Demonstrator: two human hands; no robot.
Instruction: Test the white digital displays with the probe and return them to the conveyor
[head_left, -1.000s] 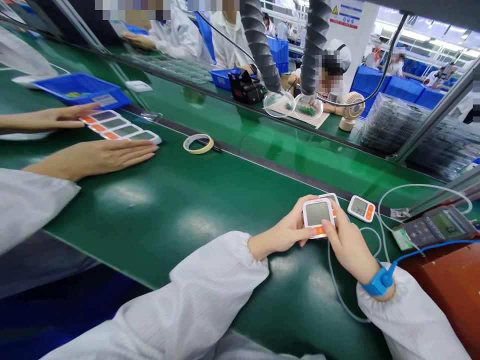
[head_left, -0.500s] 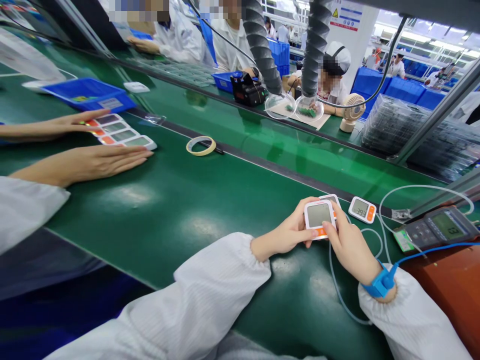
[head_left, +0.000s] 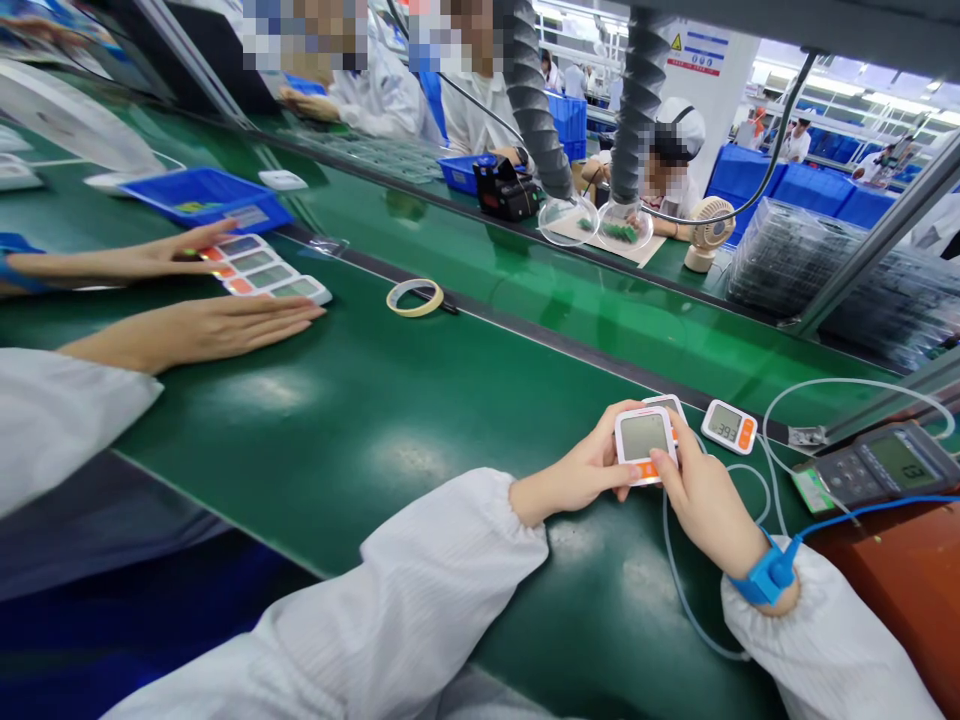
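Between my left hand [head_left: 585,467] and my right hand [head_left: 701,490] is a small white device with a grey display [head_left: 643,437] and orange buttons. Fingers of both hands close round its sides, and both thumbs rest near the buttons. Its screen looks blank. A second white device [head_left: 666,404] lies partly hidden behind it. To the right, a similar device [head_left: 730,426] on the bench reads what looks like 393. A clear tube [head_left: 679,580] loops beside my right wrist, which wears a blue strap [head_left: 765,572] with a cord.
A handheld meter [head_left: 881,465] rests by an orange-brown box [head_left: 892,580] at right. A tape roll [head_left: 415,298] lies mid-bench. At left, a co-worker's hands [head_left: 202,325] gather several similar devices [head_left: 262,265] near a blue tray [head_left: 206,195]. Two grey ducts [head_left: 534,100] hang above the far side.
The whole view has shifted slightly, so things sit a little further right and lower. Both my hands keep the same hold on the device. The co-worker's hands stay at their row of devices.
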